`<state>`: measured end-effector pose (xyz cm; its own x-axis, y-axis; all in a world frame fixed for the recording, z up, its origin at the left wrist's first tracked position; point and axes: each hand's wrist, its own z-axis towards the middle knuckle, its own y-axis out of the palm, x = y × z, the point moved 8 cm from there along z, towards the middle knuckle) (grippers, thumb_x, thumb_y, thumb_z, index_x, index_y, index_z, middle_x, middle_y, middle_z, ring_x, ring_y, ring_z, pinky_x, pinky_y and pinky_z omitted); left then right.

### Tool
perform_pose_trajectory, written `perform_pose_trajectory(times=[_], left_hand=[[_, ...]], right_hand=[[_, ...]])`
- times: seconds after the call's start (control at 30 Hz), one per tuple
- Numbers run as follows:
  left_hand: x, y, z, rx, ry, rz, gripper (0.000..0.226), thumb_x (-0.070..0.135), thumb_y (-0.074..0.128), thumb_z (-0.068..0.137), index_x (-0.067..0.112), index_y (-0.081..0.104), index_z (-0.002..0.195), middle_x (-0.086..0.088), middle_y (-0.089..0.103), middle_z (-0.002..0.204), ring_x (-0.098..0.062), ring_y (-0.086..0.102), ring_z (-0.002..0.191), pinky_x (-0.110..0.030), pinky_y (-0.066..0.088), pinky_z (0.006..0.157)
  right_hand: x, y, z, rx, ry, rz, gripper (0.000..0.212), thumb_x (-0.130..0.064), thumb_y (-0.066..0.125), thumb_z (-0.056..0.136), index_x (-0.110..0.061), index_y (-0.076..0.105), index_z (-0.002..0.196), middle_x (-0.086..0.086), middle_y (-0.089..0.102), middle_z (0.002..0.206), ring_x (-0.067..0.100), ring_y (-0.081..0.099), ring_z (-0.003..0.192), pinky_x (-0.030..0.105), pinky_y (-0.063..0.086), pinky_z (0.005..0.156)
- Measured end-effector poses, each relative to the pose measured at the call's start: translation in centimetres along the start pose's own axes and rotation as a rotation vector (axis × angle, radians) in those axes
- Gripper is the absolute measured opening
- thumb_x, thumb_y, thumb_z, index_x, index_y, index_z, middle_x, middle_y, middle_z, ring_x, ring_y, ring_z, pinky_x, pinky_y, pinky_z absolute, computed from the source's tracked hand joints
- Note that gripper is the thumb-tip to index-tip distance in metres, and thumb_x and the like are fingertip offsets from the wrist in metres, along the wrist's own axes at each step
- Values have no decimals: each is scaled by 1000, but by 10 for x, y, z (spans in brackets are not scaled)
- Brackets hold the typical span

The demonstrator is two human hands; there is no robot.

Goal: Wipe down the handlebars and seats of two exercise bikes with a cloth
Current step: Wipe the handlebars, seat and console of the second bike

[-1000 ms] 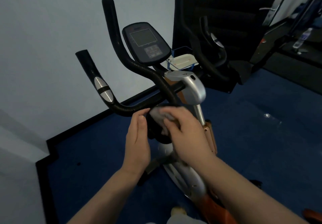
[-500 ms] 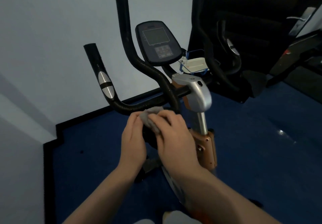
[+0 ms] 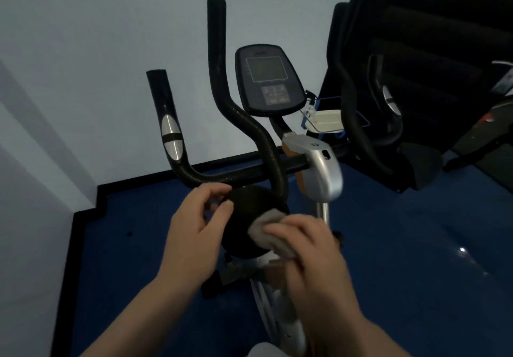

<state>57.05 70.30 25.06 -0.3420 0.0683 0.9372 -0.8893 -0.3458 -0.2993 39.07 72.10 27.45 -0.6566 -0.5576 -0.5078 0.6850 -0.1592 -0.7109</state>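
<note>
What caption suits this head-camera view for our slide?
Right hand presses a grey cloth on an exercise bike's black handlebar; left hand hovers beside.

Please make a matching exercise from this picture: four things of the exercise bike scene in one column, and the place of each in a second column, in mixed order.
Things
1. grey crumpled cloth
2. dark oval console with screen
3. oval silver sensor plate
4. left hand

Places
A. on the outer left handlebar tube
B. under the right hand
C. below the left handlebar bend
D. above the silver stem cover

Pairs: 1-B, 2-D, 3-A, 4-C
</note>
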Motion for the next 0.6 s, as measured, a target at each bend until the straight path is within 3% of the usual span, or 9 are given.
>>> perform_pose_trajectory(times=[0.13,0.2,0.3,0.47,0.6], left_hand=[[31,1,22,85,135,159,17,25,58,87,31,63,102,21,61,96,-1,56,95,-22,44,81],[44,11,38,59,180,317,17,22,58,88,28,63,104,21,59,98,-4,53,98,-26,43,86],[47,23,55,18,213,629,23,25,52,92,20,62,112,4,61,110,-17,52,105,-36,41,93],[37,32,60,-22,199,839,26,22,51,92,18,61,116,-1,62,113,-21,55,104,-33,36,93],[31,32,64,-51,139,791,26,23,47,95,20,61,116,2,64,112,-19,57,104,-33,38,95]], right_hand=[[35,-28,31,261,140,270,32,-9,61,85,-32,59,107,-14,48,110,-5,51,102,6,41,83],[45,-7,43,155,188,319,35,1,65,83,-27,59,104,-11,47,110,-7,49,102,5,39,86],[56,23,34,29,201,370,40,8,62,78,-25,58,101,-9,45,111,-5,49,101,5,37,86],[63,26,79,132,134,304,26,3,69,77,-14,66,96,-2,48,100,-4,49,92,6,40,78],[65,28,75,137,113,319,21,1,64,80,-14,62,95,-2,48,100,-7,48,92,6,39,76]])
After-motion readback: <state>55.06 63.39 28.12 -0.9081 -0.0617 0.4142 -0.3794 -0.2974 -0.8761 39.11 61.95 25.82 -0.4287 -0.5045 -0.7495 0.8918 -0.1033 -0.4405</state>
